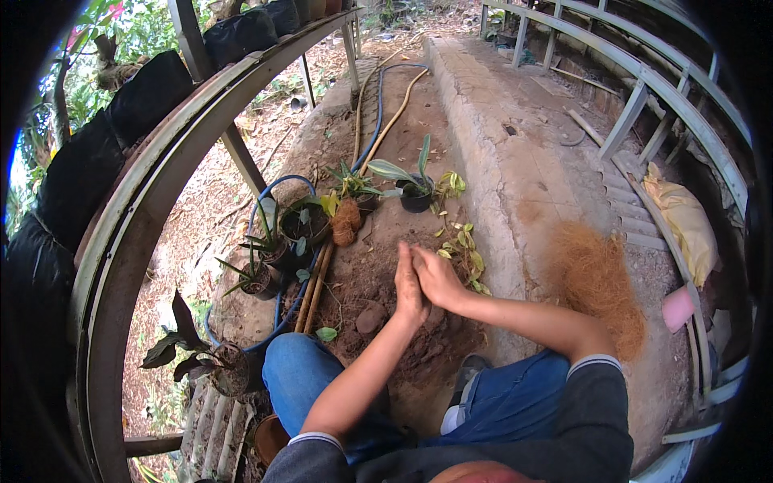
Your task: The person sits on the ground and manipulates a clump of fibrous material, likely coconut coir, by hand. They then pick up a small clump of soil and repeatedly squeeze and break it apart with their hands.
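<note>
Loose soil (427, 348) lies directly beneath my hands and on their six o'clock side, heaped between my legs. My left forearm enters from seven o'clock; the left hand (409, 291) stands upright in line with it, fingers straight toward twelve o'clock. My right forearm enters from four o'clock; the right hand (439, 279) is angled toward eleven o'clock. Both hands are pressed together, palm facing palm, fingers extended. The contact faces are hidden from this angle, so I cannot tell whether anything small sits between them.

The soil forms a strip whose long axis runs from six toward twelve o'clock, pointing away from me. Reference positions, taken from my hands: brown fibre ball (346, 223) at ten o'clock; black pot (415, 196) with a striped-leaf plant at twelve; yellow-green leafy cuttings (471, 251) at two; loose fibre pile (600, 286) at three, on the concrete ledge (503, 173).
</note>
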